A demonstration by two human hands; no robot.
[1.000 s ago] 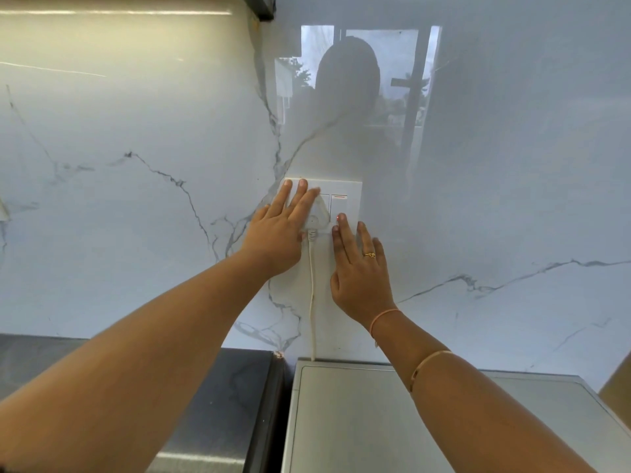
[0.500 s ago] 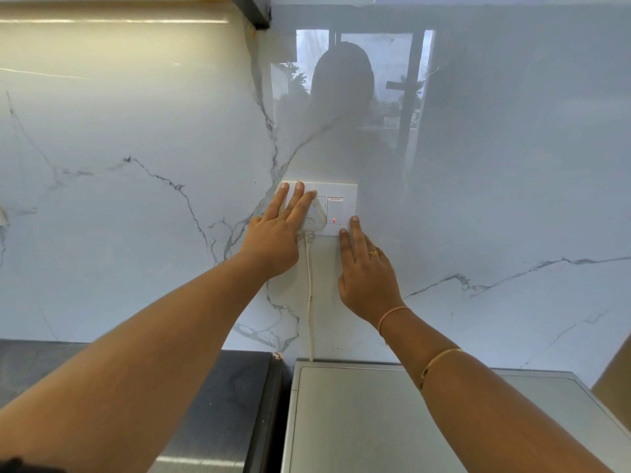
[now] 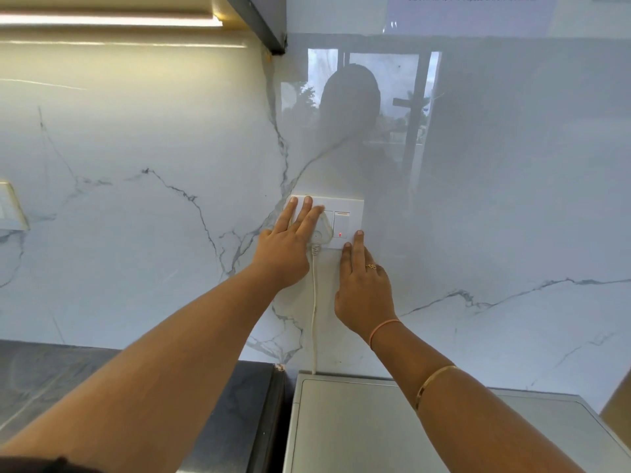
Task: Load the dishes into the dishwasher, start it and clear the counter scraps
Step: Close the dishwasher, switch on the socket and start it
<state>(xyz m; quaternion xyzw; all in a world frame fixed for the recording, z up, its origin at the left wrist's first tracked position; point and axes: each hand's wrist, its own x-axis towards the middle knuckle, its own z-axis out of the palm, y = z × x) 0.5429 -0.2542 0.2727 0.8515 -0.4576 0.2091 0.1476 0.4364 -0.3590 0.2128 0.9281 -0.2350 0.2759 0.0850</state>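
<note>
Far left: a second wall plate on the backsplash, dark counter below it. No dishes or scraps in view, so we can't judge loading

Left hand lies flat on the socket plate, fingers straight and together, grasping nothing. Fingertips reach the plate's upper left and the side of the hand is against the plug. It reads as bracing, not gripping

The plug is seated in the socket. We judge it light, rigid plastic: hold it by the body and never pull on the cord. The cord is thin and limp. It drops straight down the wall and goes behind the grey top of what we take to be the dishwasher, directly under the socket

Switch is just right of the plug, red indicator lit, so power looks on. Small stiff rocker, one fingertip is enough

Right hand is flat on the wall below the switch, fingers extended and holding nothing, longest fingertip at the plate's lower right corner. The glossy tile is slick, so it gives no purchase

Our read: mains step done, and starting the machine is next, at its own controls, which are out of frame
</note>
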